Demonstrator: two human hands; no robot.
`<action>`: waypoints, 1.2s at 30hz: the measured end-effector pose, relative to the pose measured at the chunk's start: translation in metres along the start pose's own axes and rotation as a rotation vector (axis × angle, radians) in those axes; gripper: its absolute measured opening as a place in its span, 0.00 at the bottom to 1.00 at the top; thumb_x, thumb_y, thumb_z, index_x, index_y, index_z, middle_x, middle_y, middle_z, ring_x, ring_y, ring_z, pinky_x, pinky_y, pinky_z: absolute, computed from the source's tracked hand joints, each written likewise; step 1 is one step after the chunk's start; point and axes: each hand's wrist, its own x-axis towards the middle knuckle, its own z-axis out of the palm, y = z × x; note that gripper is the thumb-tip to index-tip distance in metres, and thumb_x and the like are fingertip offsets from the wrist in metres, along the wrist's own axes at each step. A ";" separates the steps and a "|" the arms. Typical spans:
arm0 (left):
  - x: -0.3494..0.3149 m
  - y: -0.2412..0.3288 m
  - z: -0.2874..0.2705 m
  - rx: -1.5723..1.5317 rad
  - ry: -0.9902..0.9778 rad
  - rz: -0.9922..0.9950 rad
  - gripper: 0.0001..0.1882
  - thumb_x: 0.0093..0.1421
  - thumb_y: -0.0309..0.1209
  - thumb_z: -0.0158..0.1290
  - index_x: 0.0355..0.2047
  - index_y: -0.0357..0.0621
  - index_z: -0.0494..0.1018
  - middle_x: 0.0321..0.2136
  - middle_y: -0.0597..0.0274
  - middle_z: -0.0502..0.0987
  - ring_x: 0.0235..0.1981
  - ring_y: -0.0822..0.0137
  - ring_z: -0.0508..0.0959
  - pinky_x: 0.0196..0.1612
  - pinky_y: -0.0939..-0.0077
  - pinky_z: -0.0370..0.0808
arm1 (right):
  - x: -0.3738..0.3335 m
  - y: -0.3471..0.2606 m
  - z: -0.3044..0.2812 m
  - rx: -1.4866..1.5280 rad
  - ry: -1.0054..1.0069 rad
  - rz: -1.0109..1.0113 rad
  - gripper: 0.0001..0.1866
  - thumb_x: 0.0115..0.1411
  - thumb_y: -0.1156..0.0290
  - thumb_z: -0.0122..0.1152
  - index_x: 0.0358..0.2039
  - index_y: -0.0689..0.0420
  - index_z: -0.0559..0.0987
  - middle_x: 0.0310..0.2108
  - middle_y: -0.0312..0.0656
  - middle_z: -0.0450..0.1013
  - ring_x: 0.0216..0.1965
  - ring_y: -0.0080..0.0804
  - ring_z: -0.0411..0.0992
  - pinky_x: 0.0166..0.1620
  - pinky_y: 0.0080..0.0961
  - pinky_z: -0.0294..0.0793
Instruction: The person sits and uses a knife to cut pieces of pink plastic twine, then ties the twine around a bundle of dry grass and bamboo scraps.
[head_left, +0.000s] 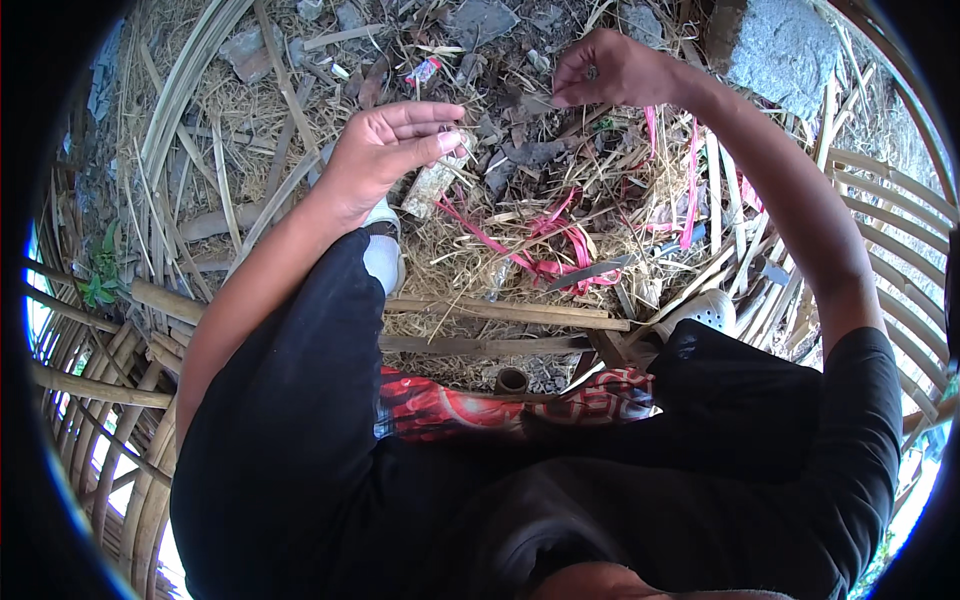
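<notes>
Pink ribbon (579,246) lies tangled on straw-strewn ground (425,270), outdoors, between a bamboo rail (500,312) and a big grey stone (785,55). It lies mostly nearer the body than both hands. The right hand's (615,72) fingertips meet; the left hand's (375,155) thumb nears its fingers; whether either pinches a strand, I cannot tell.

Glossy plastic ribbon (691,190), rough stone (785,55), matt cloth shirt (640,510).
</notes>
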 end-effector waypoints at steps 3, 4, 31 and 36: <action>-0.001 0.000 -0.001 -0.009 -0.003 0.001 0.19 0.61 0.24 0.59 0.53 0.35 0.74 0.41 0.57 0.81 0.41 0.70 0.81 0.43 0.80 0.75 | 0.001 0.019 -0.012 -0.255 0.123 -0.025 0.11 0.63 0.63 0.62 0.36 0.56 0.84 0.33 0.43 0.81 0.34 0.33 0.80 0.42 0.33 0.81; 0.002 0.001 0.001 -0.014 -0.017 0.005 0.19 0.61 0.24 0.59 0.53 0.35 0.74 0.41 0.57 0.81 0.41 0.70 0.81 0.43 0.80 0.75 | 0.003 0.041 -0.017 -0.259 0.126 -0.017 0.11 0.63 0.63 0.62 0.36 0.56 0.84 0.33 0.43 0.81 0.34 0.33 0.80 0.42 0.33 0.81; 0.001 -0.001 0.000 -0.005 -0.008 -0.031 0.19 0.61 0.26 0.60 0.52 0.36 0.74 0.41 0.57 0.81 0.42 0.68 0.82 0.44 0.79 0.75 | 0.034 0.063 0.030 -0.341 0.414 -0.133 0.10 0.60 0.66 0.64 0.38 0.58 0.83 0.36 0.44 0.78 0.38 0.39 0.78 0.43 0.35 0.81; 0.004 -0.002 0.002 -0.020 -0.013 -0.024 0.19 0.61 0.26 0.59 0.52 0.36 0.74 0.40 0.57 0.82 0.41 0.68 0.82 0.44 0.79 0.75 | 0.031 0.082 -0.013 0.198 0.357 0.072 0.14 0.60 0.70 0.62 0.44 0.63 0.81 0.33 0.46 0.79 0.30 0.32 0.76 0.32 0.31 0.77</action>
